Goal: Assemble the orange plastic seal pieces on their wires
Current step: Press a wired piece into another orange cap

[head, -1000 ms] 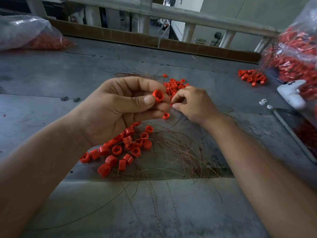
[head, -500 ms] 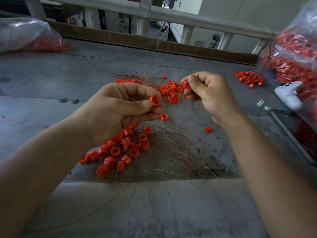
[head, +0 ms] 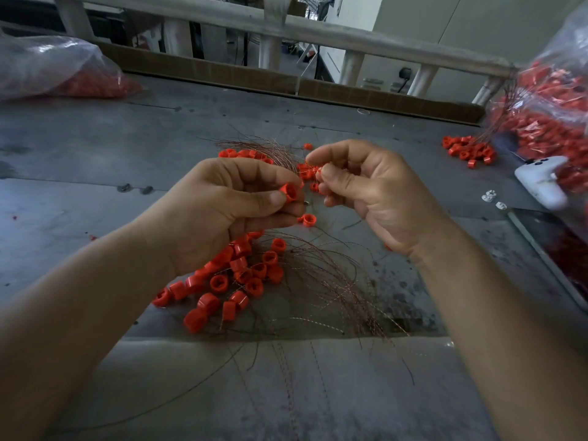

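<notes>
A moment ago the right hand [head: 375, 198] was down on the tabletop [head: 127, 138] among the loose pieces. It has now lifted and drawn in beside the left hand [head: 229, 211], its thumb and forefinger pinching what looks like a small orange piece [head: 318, 170], hard to separate from the pile behind. The left hand grips an orange seal cup [head: 289, 192], mouth towards the right. The parts are near but apart, so pressing them together likely comes next. Wired seals [head: 245, 275] lie below.

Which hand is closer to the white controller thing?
Right. The right hand has the white controller off to its right; the left hand is farther still, left of both.
</notes>
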### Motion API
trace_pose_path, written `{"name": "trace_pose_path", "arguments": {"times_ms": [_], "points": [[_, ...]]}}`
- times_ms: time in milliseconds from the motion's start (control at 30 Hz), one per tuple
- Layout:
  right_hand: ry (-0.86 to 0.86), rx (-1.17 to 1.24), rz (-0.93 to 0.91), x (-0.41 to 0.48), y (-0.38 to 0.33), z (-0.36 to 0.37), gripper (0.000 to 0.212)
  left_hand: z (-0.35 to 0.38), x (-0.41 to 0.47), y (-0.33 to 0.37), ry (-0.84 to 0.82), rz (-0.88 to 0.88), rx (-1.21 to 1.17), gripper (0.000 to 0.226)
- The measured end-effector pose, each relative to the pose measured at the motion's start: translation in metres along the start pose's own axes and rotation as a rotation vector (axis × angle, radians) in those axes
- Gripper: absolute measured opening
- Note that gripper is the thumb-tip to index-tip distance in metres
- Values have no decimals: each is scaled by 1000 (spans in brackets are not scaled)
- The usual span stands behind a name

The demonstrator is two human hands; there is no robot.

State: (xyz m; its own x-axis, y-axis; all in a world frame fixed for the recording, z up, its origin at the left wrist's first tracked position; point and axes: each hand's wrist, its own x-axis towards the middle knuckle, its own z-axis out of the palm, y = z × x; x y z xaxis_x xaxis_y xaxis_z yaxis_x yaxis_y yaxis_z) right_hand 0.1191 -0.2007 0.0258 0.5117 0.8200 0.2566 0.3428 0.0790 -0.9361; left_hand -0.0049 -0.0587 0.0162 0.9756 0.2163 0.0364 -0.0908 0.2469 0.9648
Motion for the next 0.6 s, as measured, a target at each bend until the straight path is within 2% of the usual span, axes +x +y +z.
{"name": "trace_pose_path", "arguments": {"times_ms": [133,333,600], "points": [[29,-137,-44,-2,-2,7,20,2,0,0,41,10,3,22],[60,-217,-185,-4,-3,22,24,2,1,-1,104,54,35,27],[128,-293,-241,-6,-1,27,26,5,1,-4,130,111,142,22]]}}
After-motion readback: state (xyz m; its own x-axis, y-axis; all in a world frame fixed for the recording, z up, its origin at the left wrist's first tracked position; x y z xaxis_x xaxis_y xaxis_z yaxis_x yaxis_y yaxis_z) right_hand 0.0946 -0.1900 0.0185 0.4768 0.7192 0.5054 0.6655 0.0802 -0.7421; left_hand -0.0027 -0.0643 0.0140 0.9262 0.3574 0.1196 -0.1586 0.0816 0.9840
